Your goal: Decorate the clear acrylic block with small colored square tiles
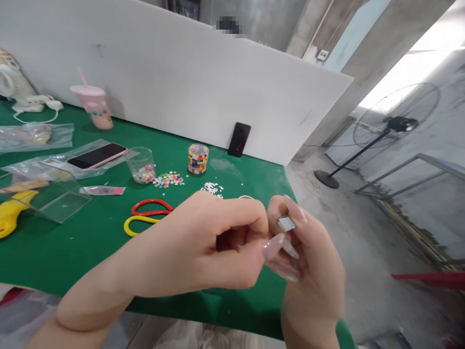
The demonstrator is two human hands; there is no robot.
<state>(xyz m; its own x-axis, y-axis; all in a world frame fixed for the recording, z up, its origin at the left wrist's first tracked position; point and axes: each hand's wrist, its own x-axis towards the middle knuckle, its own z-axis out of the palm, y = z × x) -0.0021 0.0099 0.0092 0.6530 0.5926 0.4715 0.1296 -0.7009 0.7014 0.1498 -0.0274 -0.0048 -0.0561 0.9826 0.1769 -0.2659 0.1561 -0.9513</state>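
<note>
My left hand [214, 242] and my right hand [308, 261] meet close to the camera, above the near right corner of the green table [72, 247]. The right hand's fingertips pinch a small square silvery tile [286, 223]. The left hand's fingers are curled, and its thumb tip touches the right hand just below the tile. Whether the left hand holds anything is hidden. Small white pieces [212, 188] and small coloured tiles [167, 179] lie scattered on the table behind the hands.
On the table: a tile-covered cup [198, 158], a clear cup with coloured bits [141, 165], red and yellow loops [147, 215], a clear box [54, 194], a phone on plastic bags [96, 155], a pink tumbler [95, 106], a dark phone leaning on the white board [239, 139]. A floor fan [392, 127] stands at right.
</note>
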